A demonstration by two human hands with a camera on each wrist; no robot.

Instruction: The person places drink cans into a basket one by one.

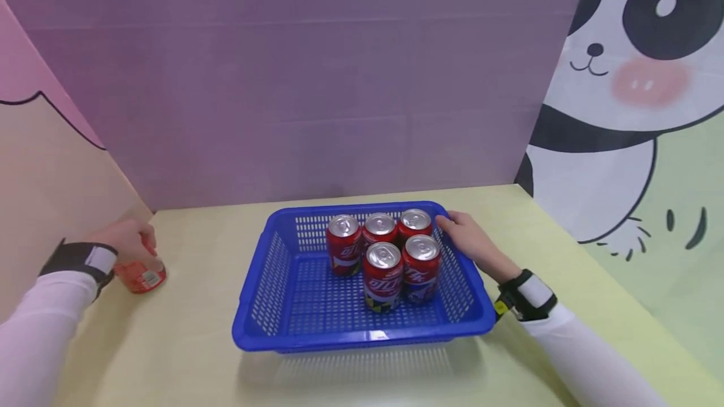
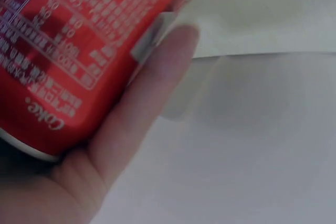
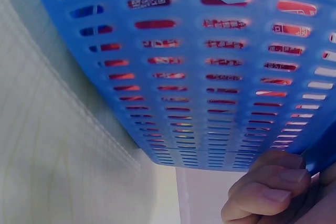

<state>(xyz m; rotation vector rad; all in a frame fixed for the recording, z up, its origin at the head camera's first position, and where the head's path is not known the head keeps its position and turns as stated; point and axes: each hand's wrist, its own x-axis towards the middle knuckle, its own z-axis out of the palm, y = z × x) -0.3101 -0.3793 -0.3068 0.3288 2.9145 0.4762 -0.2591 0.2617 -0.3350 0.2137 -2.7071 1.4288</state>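
At the left of the table, my left hand (image 1: 129, 242) grips a red Coke can (image 1: 140, 277), which leans over in the head view. The left wrist view shows the thumb (image 2: 147, 90) lying along the side of that can (image 2: 63, 51), whose printed label faces the camera. My right hand (image 1: 472, 244) grips the right rim of a blue plastic basket (image 1: 362, 336), thumb on top. Its curled fingers (image 3: 268, 187) show beneath the rim in the right wrist view. Several red soda cans (image 1: 381, 278) stand upright in the basket's right half.
The pale yellow table (image 1: 192, 331) runs back to a purple wall (image 1: 339, 80). On the right rises a side wall with a panda picture (image 1: 599, 187); a beige and pink wall (image 1: 51, 174) borders the left.
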